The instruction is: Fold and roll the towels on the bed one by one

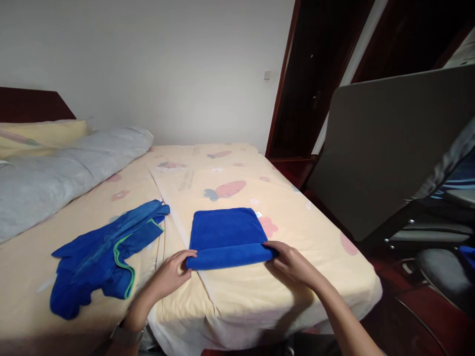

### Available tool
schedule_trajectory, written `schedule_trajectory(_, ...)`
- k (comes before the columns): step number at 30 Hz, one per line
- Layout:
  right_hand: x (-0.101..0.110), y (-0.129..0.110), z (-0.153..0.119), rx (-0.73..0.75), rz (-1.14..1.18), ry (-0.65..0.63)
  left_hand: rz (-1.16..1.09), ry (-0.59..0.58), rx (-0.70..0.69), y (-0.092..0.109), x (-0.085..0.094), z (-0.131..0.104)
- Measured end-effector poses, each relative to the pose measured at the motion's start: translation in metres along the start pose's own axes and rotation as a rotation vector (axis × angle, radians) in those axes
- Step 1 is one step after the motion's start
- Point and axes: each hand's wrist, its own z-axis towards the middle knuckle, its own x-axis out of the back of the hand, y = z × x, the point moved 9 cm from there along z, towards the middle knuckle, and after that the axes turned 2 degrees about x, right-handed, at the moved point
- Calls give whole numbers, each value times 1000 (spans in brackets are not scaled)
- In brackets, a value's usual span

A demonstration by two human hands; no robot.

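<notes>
A blue towel (226, 228) lies on the bed in front of me, its near part folded over into a thick band along the front edge. My left hand (172, 274) pinches the left end of that fold between thumb and fingers. At the opposite end my right hand (291, 261) grips the fold's right corner. A small white tag shows by the towel's far right edge. To the left, a crumpled pile of blue cloth (107, 252) with green edging rests apart from both hands.
The bed (208, 173) wears a pale yellow sheet printed with carrots. A rolled grey quilt (74, 168) and a yellow pillow (44, 136) lie at the left by a dark headboard (33, 105). A large dark panel (389, 148) stands right of the bed, near a dark door (315, 84).
</notes>
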Motion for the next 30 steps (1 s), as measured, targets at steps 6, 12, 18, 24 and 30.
schedule_trajectory(6,8,28,22,-149,362,156,-221,105,143,-24,10,19)
schedule_trajectory(12,0,79,47,-381,435,288,-238,247,335,-57,12,40)
schedule_trajectory(18,-5,83,57,-405,393,292,-220,225,378,-68,5,49)
schedule_trajectory(24,-5,82,55,-432,384,327,-239,240,316,-62,5,52)
schedule_trajectory(30,-12,79,53,-445,501,345,-351,290,265,-50,7,53)
